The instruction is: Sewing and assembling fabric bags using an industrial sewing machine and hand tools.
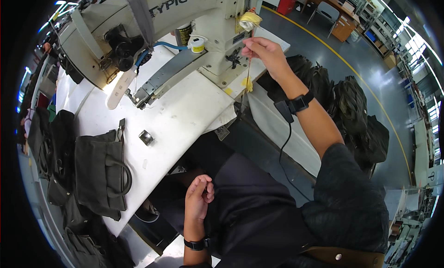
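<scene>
Strand (249, 69) by bench's (185, 124) right edge; dark bag (99, 171) near left edge — contents hidden. Right hand (264, 54) pinching strand — left hand (199, 196) curled nearly closed.

The right grip (268, 54) pinches a cord (249, 73) beside the sewing machine (217, 25); the left grip (199, 198) curls loosely near the lap (254, 189); a bag (95, 171) lies on the counter (171, 138).

The sewing machine (217, 30) stands toward the far edge of the table (178, 122), a cord (249, 71) hanging on its right. A handbag (99, 168) lies near the left edge, between further bags (58, 143) and a small metal block (146, 137). Beyond the right edge sits a heap (354, 115).
</scene>
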{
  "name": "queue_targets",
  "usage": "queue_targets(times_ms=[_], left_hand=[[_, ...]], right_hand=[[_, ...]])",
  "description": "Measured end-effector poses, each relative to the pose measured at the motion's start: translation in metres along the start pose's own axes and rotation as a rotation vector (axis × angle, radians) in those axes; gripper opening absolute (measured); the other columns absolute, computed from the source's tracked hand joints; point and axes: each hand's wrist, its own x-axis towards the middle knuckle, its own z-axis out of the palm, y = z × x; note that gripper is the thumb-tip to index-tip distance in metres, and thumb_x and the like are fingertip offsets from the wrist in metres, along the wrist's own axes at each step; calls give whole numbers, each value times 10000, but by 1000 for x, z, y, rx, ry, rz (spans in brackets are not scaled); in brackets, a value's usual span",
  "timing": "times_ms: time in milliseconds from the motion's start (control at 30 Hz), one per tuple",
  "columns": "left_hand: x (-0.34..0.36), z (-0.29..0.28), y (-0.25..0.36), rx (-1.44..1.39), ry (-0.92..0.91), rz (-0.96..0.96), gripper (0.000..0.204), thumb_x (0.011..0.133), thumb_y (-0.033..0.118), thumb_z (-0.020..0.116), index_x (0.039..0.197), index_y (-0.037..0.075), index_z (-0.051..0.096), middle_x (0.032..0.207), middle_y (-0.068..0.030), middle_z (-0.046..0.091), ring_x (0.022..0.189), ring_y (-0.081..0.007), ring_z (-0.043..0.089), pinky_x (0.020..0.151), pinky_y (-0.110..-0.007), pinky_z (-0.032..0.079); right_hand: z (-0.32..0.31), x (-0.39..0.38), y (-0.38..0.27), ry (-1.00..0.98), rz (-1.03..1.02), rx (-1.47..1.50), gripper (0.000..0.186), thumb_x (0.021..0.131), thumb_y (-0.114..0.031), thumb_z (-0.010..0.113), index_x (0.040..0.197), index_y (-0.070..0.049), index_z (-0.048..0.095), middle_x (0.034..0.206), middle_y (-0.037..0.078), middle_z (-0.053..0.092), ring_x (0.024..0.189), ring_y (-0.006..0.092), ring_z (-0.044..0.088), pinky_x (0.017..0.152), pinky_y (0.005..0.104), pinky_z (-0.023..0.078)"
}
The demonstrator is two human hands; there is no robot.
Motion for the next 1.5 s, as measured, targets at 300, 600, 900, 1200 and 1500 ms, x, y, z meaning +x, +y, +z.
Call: queue_targets(times_ms=[300, 600, 900, 1200, 1500], left_hand=[[12, 4, -3, 33, -34, -58, 194, 1085, 254, 530, 1041, 78, 599, 766, 9, 524, 615, -75, 454, 528, -214, 330], [33, 19, -1, 28, -113, -80, 189, 1086, 246, 529, 1038, 77, 599, 765, 8, 527, 612, -70, 450, 531, -213, 330], [19, -6, -11, 0, -57, -105, 194, 1085, 250, 533, 1038, 74, 600, 761, 10, 529, 612, -66, 454, 530, -208, 338], [29, -5, -10, 3, -66, -63, 201, 1093, 246, 518, 1065, 65, 599, 742, 14, 524, 580, -58, 436, 504, -210, 315], [26, -4, -16, 68, -7, -116, 204, 1100, 251, 505, 1079, 78, 611, 772, 8, 526, 607, -61, 441, 530, -203, 313]], right_hand=[[-8, -50, 13, 117, 22, 123, 285, 1034, -208, 642, 1165, 36, 712, 896, 79, 728, 810, 151, 701, 776, 283, 562], [-68, -139, 58, 176, 128, -207, 293, 1035, -198, 640, 1176, 45, 724, 930, 78, 745, 861, 121, 700, 828, 265, 558], [-99, -225, 109, 43, 149, -665, 227, 999, -198, 691, 1089, 0, 758, 944, 85, 739, 891, 127, 684, 801, 277, 526], [-142, -283, 157, 63, 405, -727, 249, 1007, -242, 687, 1097, -26, 771, 991, 79, 767, 912, 132, 684, 850, 278, 518], [-116, -308, 199, 146, 449, -575, 272, 958, -243, 728, 1094, -12, 777, 1003, 109, 760, 910, 164, 679, 822, 279, 511]])
